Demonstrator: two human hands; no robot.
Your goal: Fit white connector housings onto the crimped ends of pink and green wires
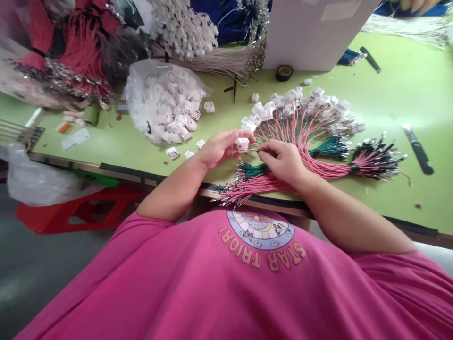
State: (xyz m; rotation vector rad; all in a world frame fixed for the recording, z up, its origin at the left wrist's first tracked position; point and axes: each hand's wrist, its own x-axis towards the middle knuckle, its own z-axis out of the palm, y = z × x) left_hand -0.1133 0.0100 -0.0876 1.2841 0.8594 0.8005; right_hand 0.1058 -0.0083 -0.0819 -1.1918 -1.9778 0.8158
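My left hand (223, 147) pinches a small white plastic connector housing (242, 145) above the table's front part. Close on its right, my right hand (281, 159) has thumb and forefinger pressed together on a thin wire end, most of it hidden by the fingers. Beneath and beyond my right hand spreads a bundle of pink wires (327, 169), with green wires (332, 147) beside it. White housings (269, 111) sit on the far ends of many pink wires. Metal terminals (231, 193) tip the loose wires near the table edge.
A clear bag of white housings (166, 104) lies left of centre, with several loose ones near it. Behind stand a white box (314, 33) and a black tape roll (284, 72). A black-handled tool (418, 150) lies right. A red stool (81, 208) is below the table edge.
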